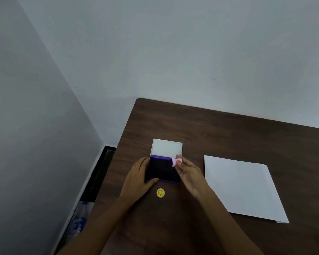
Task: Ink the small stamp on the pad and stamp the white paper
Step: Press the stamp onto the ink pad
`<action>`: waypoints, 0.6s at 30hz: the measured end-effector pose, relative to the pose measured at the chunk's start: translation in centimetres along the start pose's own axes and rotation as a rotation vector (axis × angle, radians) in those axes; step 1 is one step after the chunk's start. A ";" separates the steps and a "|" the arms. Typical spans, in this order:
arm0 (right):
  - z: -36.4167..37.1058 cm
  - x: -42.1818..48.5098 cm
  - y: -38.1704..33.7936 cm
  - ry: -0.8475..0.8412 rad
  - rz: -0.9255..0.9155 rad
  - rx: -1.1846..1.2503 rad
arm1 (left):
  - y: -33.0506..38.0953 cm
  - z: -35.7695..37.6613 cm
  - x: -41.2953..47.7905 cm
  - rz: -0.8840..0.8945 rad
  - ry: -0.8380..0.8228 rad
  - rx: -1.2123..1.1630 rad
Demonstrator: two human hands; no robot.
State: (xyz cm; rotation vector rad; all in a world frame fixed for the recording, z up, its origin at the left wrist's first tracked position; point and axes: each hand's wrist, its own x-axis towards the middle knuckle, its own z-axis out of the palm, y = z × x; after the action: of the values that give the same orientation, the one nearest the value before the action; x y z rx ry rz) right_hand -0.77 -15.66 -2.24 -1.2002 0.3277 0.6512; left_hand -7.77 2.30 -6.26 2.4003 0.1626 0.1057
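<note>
Two bare forearms at the bottom, reaching up from the near edge over a dark brown wooden table. Just past them, a small round yellow sticker, flat on the wood between the two wrists.

Left hand resting on the left side of a flat purple ink pad with a dark inky top. Thumb on the near edge of the pad, fingers curled along its left edge. Clamped on the pad from that side.

Right hand at the right side of the same pad. Fingertips pinched tight around a small pink tube-shaped stamp. Stamp tipped on its side, one end pointing left, right at the far right corner of the pad. Hard to tell whether touching the ink or just above it.

White open lid standing up behind the pad, at its far edge.

Large white sheet of paper lying flat on the table, off to the right of the right hand, apart from the pad. One near corner of the sheet folded a little. Stamp well away from the paper.

Plain grey walls behind and to the left.
</note>
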 end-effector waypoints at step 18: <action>5.7 3.2 2.9 0.024 -0.629 -1.200 | -2.8 2.4 1.4 0.124 -0.075 0.194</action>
State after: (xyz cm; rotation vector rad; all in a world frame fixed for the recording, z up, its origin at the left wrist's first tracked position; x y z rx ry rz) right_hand -0.66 -8.83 -4.25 -2.3077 -0.5153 0.2272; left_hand -6.39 2.99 -9.87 2.6034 -0.0113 0.0592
